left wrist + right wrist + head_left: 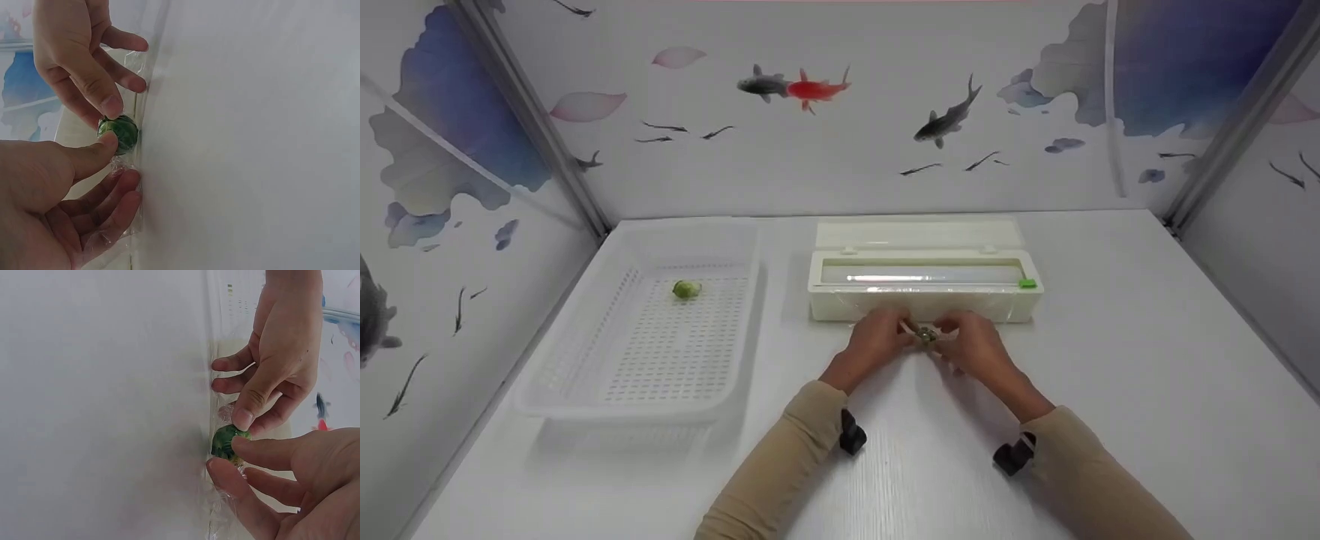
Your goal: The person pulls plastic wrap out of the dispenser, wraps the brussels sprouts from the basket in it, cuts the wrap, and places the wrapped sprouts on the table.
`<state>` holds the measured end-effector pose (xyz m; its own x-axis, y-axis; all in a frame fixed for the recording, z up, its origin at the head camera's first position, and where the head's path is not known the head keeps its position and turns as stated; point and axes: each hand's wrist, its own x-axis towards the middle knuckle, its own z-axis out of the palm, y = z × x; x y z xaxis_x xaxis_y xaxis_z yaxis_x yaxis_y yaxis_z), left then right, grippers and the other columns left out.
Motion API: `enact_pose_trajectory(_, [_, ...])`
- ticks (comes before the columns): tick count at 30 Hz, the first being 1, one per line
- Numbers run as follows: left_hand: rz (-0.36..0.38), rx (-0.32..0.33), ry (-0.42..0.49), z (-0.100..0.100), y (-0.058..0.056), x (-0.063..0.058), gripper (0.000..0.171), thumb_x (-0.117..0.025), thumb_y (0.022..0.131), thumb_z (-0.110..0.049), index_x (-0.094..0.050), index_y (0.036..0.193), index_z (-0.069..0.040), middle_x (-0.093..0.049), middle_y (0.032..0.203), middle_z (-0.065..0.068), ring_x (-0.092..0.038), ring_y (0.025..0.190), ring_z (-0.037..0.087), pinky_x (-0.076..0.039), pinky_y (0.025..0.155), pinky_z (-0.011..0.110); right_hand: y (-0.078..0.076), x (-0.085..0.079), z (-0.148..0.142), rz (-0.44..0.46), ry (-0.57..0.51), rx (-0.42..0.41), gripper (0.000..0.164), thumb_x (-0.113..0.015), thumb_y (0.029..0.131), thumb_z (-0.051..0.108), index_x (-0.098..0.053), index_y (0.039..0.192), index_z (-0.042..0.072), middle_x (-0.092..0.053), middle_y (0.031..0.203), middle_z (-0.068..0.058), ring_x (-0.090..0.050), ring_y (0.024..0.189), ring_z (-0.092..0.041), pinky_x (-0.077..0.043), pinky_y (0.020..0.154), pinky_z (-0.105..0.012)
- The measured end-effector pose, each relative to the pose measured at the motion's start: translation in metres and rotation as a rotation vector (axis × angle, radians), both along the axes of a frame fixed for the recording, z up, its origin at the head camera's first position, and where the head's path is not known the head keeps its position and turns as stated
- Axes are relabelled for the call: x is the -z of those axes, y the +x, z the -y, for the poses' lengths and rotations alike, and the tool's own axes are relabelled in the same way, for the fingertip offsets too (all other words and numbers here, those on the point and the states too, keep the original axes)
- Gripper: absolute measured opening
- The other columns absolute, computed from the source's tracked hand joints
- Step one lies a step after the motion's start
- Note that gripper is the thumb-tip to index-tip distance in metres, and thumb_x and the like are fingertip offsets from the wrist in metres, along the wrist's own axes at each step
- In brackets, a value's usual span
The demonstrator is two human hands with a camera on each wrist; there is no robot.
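At the left of the white worktop (1117,360), one rectangular white perforated plastic basket (667,364) holds one small pale-green sprout (686,289), its underside hidden. Rightward stands one long cream plastic box (1012,307), lid raised, containing one glossy roll of clear film (934,278); two hands cover part of its front. Just before it, the left hand (877,334) has a narrow grip, pinching one round dark-green leafy ball (127,132); the right hand (976,346) pinches the same ball from the right, equally narrow. Both thumbs partly hide it; clear film bunches beside it, edges hard to trace. One bright-green slider (1027,283) sits at the box's right end. Two tan sleeves (780,465) are cut off below.
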<state>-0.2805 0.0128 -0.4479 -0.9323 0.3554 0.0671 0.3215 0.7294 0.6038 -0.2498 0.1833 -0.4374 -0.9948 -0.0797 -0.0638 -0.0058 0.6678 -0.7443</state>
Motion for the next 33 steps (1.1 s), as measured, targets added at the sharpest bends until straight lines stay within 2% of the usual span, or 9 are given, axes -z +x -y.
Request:
enact_pose_trajectory(3, [0.001, 0.006, -0.002, 0.0005, -0.0009, -0.0004, 0.015, -0.077, 0.088, -0.019, -0.076, 0.101, -0.011, -0.077, 0.101, 0.005, -0.072, 0.094, 0.019, -0.055, 0.075, 0.027, 0.0005, 0.0002, 0.0006, -0.053, 0.091, 0.009, 0.026, -0.075, 0.087, 0.008, -0.071, 0.111, 0.001, -0.072, 0.115, -0.019, -0.070, 0.081, -0.023, -0.055, 0.061, -0.030])
enact_pose_trajectory(7, [-0.004, 0.009, -0.004, 0.0009, -0.0007, -0.0005, 0.017, -0.078, 0.088, -0.019, -0.076, 0.102, -0.011, -0.077, 0.100, 0.004, -0.072, 0.092, 0.017, -0.055, 0.073, 0.025, 0.0001, -0.0001, 0.0009, -0.116, 0.206, 0.016, 0.021, -0.078, 0.085, 0.015, -0.076, 0.104, 0.006, -0.076, 0.107, -0.014, -0.069, 0.099, -0.031, -0.054, 0.073, -0.039])
enact_pose_trajectory(9, [-0.007, 0.011, -0.009, 0.0006, -0.0003, -0.0004, 0.020, -0.080, 0.086, -0.020, -0.076, 0.104, -0.011, -0.077, 0.099, 0.004, -0.072, 0.091, 0.016, -0.055, 0.072, 0.025, -0.0003, -0.0001, 0.0000, -0.126, 0.222, 0.013, 0.021, -0.078, 0.085, 0.017, -0.077, 0.104, 0.007, -0.076, 0.106, -0.014, -0.070, 0.100, -0.033, -0.054, 0.073, -0.041])
enact_pose_trajectory(13, [-0.020, 0.016, -0.019, -0.0003, -0.0008, -0.0003, 0.023, -0.082, 0.083, -0.020, -0.075, 0.104, -0.012, -0.076, 0.098, 0.003, -0.071, 0.088, 0.015, -0.053, 0.069, 0.024, -0.0012, -0.0001, -0.0013, -0.118, 0.216, 0.017, 0.020, -0.077, 0.085, 0.017, -0.077, 0.104, 0.008, -0.076, 0.107, -0.015, -0.070, 0.093, -0.030, -0.051, 0.065, -0.033])
enact_pose_trajectory(18, [-0.028, 0.010, -0.019, -0.0007, -0.0022, -0.0010, 0.016, -0.078, 0.086, -0.019, -0.077, 0.101, -0.013, -0.077, 0.099, 0.003, -0.072, 0.092, 0.017, -0.055, 0.074, 0.027, -0.0021, 0.0003, 0.0006, -0.073, 0.155, 0.027, 0.026, -0.077, 0.086, 0.012, -0.074, 0.110, 0.004, -0.074, 0.113, -0.017, -0.070, 0.077, -0.019, -0.050, 0.057, -0.023])
enact_pose_trajectory(23, [-0.007, 0.002, -0.010, 0.0007, -0.0032, -0.0026, 0.017, -0.076, 0.089, -0.023, -0.079, 0.104, -0.015, -0.077, 0.104, 0.000, -0.071, 0.097, 0.017, -0.056, 0.076, 0.027, -0.0035, 0.0002, 0.0036, -0.088, 0.087, 0.026, 0.028, -0.077, 0.085, 0.006, -0.071, 0.112, 0.002, -0.073, 0.113, -0.018, -0.068, 0.064, -0.012, -0.053, 0.055, -0.022])
enact_pose_trajectory(28, [-0.003, 0.002, 0.001, 0.0008, -0.0032, -0.0028, 0.020, -0.075, 0.090, -0.022, -0.078, 0.108, -0.014, -0.077, 0.108, 0.000, -0.072, 0.098, 0.016, -0.057, 0.075, 0.025, -0.0051, -0.0005, 0.0042, -0.102, 0.119, 0.024, 0.022, -0.075, 0.087, 0.007, -0.074, 0.109, 0.004, -0.073, 0.112, -0.017, -0.066, 0.062, -0.010, -0.051, 0.053, -0.021])
enact_pose_trajectory(33, [-0.026, -0.017, 0.012, -0.0001, -0.0040, -0.0023, 0.017, -0.077, 0.088, -0.017, -0.077, 0.104, -0.011, -0.077, 0.105, 0.002, -0.073, 0.095, 0.018, -0.057, 0.072, 0.025, -0.0074, -0.0013, 0.0046, -0.114, 0.146, 0.030, 0.018, -0.072, 0.090, 0.009, -0.076, 0.107, 0.004, -0.074, 0.110, -0.018, -0.066, 0.061, -0.011, -0.048, 0.051, -0.021])
